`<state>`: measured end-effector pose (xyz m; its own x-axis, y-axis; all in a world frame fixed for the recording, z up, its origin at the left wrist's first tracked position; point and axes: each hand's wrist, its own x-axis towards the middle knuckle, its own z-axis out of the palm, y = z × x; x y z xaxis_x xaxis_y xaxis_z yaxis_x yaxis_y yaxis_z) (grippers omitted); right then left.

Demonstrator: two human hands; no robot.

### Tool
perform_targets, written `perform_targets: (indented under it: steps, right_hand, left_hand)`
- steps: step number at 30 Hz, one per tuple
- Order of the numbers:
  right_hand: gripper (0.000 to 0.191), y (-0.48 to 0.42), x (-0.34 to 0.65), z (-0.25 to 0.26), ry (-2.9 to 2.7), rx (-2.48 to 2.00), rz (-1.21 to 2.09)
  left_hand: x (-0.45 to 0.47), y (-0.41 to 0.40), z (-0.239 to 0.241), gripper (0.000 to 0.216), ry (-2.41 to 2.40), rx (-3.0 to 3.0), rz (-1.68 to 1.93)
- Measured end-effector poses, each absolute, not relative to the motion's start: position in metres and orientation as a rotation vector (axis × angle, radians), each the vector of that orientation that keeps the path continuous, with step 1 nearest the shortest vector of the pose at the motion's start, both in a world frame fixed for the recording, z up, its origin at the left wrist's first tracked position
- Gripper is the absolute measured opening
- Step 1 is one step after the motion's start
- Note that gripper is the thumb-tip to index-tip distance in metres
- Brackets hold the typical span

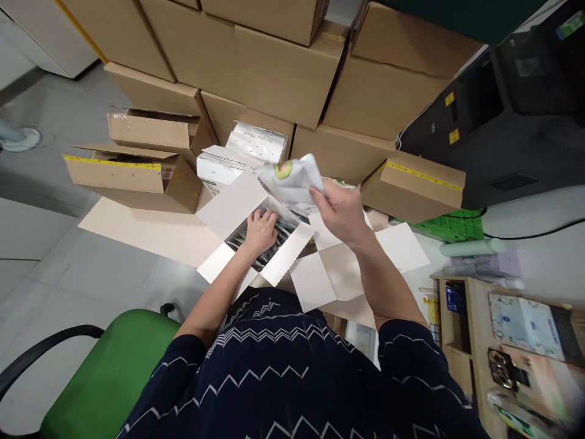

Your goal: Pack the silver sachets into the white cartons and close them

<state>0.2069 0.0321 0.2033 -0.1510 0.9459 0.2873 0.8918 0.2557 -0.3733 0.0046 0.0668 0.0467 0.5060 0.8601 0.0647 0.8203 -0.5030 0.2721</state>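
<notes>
An open white carton (233,204) lies in front of me with its flaps spread, and several silvery packets (278,235) stand packed inside it. My left hand (260,230) rests on those packets with its fingers curled over their tops. My right hand (339,210) is raised above the carton and grips a white pouch (292,177) with a green and yellow mark. A second open white box (228,164) with similar silver pouches stands just behind.
Stacked brown cardboard boxes (283,67) fill the back. Two open brown boxes (132,177) lie at the left. A green chair (109,372) is at lower left. A wooden shelf (461,323) with small items sits at right, under a black machine (503,122).
</notes>
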Motion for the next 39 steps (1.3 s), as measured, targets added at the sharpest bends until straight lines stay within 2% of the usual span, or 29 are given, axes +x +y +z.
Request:
perform_targets:
  steps: [4,7,11,15,19,22,27,32,39]
  right_hand:
    - [0.033,0.033,0.190,0.192,-2.316,-1.781,0.232]
    - [0.034,0.030,0.187,0.189,-2.303,-1.830,0.197]
    - [0.038,0.017,0.197,0.210,-1.966,-1.663,0.000]
    - [0.033,0.013,0.195,0.213,-1.906,-1.438,-0.020]
    - [0.028,0.022,0.179,0.185,-2.215,-1.525,0.030]
    - [0.031,0.026,0.168,0.166,-2.446,-1.767,0.079]
    - [0.035,0.040,0.159,0.141,-2.531,-2.043,0.231]
    - [0.033,0.075,0.155,0.116,-2.565,-2.157,0.563]
    - [0.042,0.098,0.136,0.098,-2.544,-2.136,0.688]
  left_hand:
    - [0.001,0.066,0.044,0.043,1.414,2.534,0.276]
    - [0.000,0.066,0.043,0.044,1.418,2.530,0.276]
    - [0.000,0.065,0.044,0.051,1.430,2.564,0.224]
    - [0.001,0.064,0.046,0.060,1.430,2.616,0.192]
    - [-0.003,0.065,0.044,0.047,1.361,2.621,0.244]
    - [-0.007,0.066,0.040,0.040,1.314,2.599,0.309]
    - [-0.006,0.066,0.036,0.040,1.346,2.595,0.326]
    - [-0.005,0.065,0.035,0.040,1.353,2.589,0.344]
    - [-0.006,0.065,0.038,0.039,1.359,2.580,0.318]
